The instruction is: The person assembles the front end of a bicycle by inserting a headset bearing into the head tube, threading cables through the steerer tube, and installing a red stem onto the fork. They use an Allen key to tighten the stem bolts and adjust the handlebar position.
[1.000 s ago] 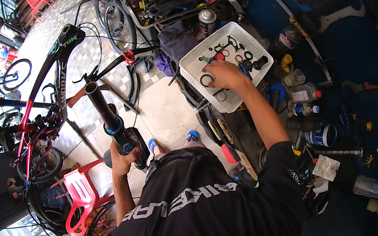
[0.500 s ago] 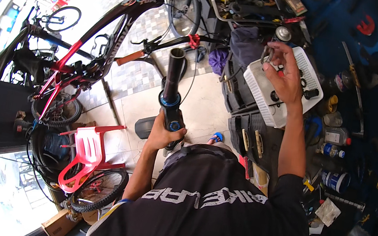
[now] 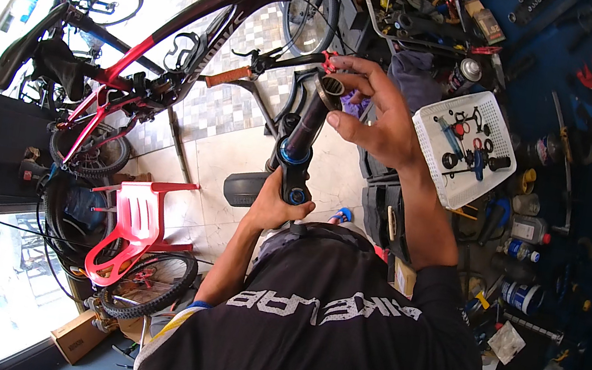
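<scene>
Head view: left hand (image 3: 278,207) wrapped round fork (image 3: 308,130) above floor (image 3: 339,174), right hand (image 3: 384,125) half-curled at its top, grip unclear; probably best done with fork steady.

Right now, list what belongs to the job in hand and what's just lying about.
In the job:
bike fork, left hand gripping it, right hand at its tube's end
white basket of small parts, probably

Lying about, it seems:
red chair
cardboard box
bottles
</scene>
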Motion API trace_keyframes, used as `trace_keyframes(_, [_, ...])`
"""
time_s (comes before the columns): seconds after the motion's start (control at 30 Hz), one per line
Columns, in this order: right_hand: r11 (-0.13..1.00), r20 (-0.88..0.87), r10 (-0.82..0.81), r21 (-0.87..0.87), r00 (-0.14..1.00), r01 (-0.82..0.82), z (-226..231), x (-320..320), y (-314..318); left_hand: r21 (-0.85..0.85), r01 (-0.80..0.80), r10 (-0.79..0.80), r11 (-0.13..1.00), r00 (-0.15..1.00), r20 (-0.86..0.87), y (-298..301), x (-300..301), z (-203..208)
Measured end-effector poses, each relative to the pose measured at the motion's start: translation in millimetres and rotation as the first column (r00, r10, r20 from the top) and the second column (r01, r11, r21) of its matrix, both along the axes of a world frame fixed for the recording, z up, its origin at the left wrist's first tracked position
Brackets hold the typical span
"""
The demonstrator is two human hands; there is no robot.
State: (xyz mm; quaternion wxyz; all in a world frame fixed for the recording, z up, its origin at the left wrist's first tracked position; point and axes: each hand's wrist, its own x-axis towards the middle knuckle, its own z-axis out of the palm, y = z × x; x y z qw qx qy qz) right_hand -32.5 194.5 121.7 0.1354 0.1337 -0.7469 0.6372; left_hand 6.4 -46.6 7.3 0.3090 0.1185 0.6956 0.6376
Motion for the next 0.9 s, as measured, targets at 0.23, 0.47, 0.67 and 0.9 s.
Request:
trace_keyframes(0.23, [0.986, -0.015, 0.012, 0.164, 1.000, -0.009, -5.2, 2.0, -3.5, 0.038, 0.032, -0.032, 0.999, 0.999, 0.003, -7.1, -3.9, -12.5])
trace_keyframes(0.47, [0.975, 0.168, 0.083, -0.217, 0.982, -0.045, -11.7, 2.6, -13.2, 0.044, 0.045, -0.047, 0.998, 0.998, 0.030, -9.5, -5.5, -8.6])
trace_keyframes(0.67, [0.933, 0.083, 0.111, -0.351, 0.990, -0.075, -10.1, 3.3, -29.3, 0.035, 0.027, -0.029, 0.999, 0.999, 0.034, -14.5, -5.5, -3.5])
trace_keyframes(0.9, [0.999, 0.109, 0.032, -0.025, 0.994, -0.029, -10.3, 2.0, -32.4, 0.023, 0.017, -0.018, 1.000, 0.999, 0.035, -23.2, -3.6, -2.5])
